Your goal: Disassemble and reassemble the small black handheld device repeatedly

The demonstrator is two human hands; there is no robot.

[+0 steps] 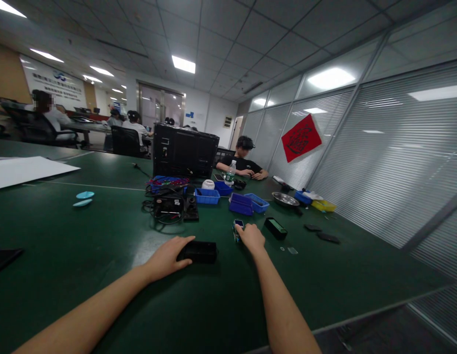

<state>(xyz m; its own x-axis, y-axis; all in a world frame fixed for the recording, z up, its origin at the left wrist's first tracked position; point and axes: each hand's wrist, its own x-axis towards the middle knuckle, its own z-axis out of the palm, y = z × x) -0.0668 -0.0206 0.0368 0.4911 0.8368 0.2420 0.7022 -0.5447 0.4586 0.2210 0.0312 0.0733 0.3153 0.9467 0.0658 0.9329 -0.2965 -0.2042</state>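
My left hand (168, 256) rests on the green table (84, 246), its fingers curled against the left end of a flat black rectangular object (199, 251). My right hand (251, 238) lies a little farther out, closed on a small blue and black device (238, 228) that sticks out to its left. A black box with a green face (275, 228) lies just right of that hand.
Blue bins (246, 203), a yellow bin (323, 205), a metal bowl (285, 198), tangled cables with a black unit (168, 205) and a large black case (184, 150) stand farther back. A person sits behind them with a bottle (230, 173). The table's edge runs at the lower right.
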